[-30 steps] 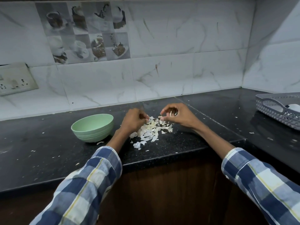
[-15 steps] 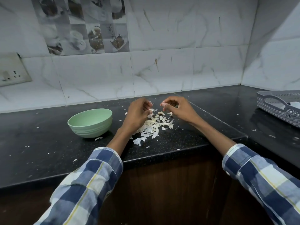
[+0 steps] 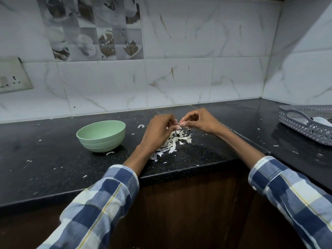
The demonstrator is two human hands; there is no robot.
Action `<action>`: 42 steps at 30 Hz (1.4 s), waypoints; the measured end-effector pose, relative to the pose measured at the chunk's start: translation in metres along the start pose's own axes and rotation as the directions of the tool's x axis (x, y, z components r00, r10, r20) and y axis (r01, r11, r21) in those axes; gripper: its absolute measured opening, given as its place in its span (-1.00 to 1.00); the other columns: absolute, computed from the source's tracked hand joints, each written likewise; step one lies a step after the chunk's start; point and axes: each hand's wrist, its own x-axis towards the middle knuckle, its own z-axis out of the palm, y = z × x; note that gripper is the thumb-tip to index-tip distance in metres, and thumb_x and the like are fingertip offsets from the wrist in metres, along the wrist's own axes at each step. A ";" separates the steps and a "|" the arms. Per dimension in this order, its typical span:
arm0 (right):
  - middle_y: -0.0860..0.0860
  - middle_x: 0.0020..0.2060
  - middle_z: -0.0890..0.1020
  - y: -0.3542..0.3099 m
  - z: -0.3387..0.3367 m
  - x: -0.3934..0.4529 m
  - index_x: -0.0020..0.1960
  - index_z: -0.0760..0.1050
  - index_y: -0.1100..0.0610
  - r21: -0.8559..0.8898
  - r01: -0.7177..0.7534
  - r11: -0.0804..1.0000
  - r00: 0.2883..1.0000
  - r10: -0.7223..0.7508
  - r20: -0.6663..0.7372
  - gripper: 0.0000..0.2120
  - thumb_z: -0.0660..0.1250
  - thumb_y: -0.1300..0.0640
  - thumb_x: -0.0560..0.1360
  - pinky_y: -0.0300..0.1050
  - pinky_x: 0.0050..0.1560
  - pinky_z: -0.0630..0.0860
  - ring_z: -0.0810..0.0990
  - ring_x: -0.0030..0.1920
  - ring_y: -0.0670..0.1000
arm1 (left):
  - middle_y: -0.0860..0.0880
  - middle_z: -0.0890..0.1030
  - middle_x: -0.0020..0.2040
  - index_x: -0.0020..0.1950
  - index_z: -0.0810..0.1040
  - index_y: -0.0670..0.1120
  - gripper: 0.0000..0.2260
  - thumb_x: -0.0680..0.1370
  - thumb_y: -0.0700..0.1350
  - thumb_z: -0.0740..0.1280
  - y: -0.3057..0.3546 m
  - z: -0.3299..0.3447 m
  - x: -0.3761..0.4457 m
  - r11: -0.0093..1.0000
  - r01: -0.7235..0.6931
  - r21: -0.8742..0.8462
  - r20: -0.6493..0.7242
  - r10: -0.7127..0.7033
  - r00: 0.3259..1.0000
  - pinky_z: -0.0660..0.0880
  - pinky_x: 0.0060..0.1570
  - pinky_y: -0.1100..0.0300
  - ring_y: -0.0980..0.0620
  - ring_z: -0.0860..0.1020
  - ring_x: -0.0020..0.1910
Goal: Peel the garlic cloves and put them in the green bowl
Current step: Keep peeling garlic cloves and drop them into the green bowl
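Observation:
A pale green bowl (image 3: 101, 136) stands on the black counter, left of my hands. My left hand (image 3: 158, 131) and my right hand (image 3: 197, 121) meet fingertip to fingertip just above a heap of white garlic skins (image 3: 175, 141). Between the fingertips both hands pinch a small pale garlic clove (image 3: 178, 126), mostly hidden by the fingers. The bowl's inside is not visible from this angle.
A grey perforated basket (image 3: 305, 123) sits at the far right of the counter with a white object in it. Loose skin flakes lie scattered over the black counter (image 3: 53, 159). The tiled wall and a socket plate (image 3: 12, 81) stand behind.
My hands have closed together and lifted slightly above the skin heap, fingertips now meeting on the clove. The camera has tilted down a little.

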 end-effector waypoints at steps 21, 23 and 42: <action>-0.11 -0.21 0.70 -0.010 -0.007 0.014 -0.07 0.64 0.11 -0.419 0.011 0.908 0.998 0.013 0.054 -0.93 0.53 0.17 0.51 -0.42 -0.18 0.46 0.67 -0.20 -0.23 | 0.00 0.65 -0.11 0.03 0.63 -0.11 -0.82 0.70 -0.03 0.32 -0.001 -0.004 -0.004 0.994 0.072 0.078 -0.047 -0.069 0.997 0.56 -0.02 -0.08 0.00 0.58 -0.11; -0.10 -0.21 0.71 -0.021 -0.009 0.018 -0.05 0.66 0.13 -0.389 0.060 0.919 0.998 -0.066 -0.002 -0.92 0.54 0.18 0.50 -0.40 -0.15 0.49 0.66 -0.22 -0.27 | 0.01 0.66 -0.08 0.10 0.64 -0.10 -0.83 0.71 -0.03 0.33 0.000 -0.006 -0.003 0.993 0.090 0.072 -0.065 -0.086 0.994 0.58 -0.01 -0.06 0.02 0.59 -0.10; -0.16 -0.23 0.69 0.014 0.001 0.008 -0.10 0.64 0.09 -0.475 0.078 0.877 0.989 -0.009 0.147 -0.90 0.55 0.20 0.48 -0.42 -0.19 0.48 0.62 -0.23 -0.36 | -0.01 0.66 -0.05 0.08 0.61 -0.11 -0.85 0.71 -0.06 0.32 -0.001 -0.005 -0.005 0.991 0.095 0.090 -0.043 -0.091 0.995 0.59 0.01 -0.09 -0.01 0.61 -0.08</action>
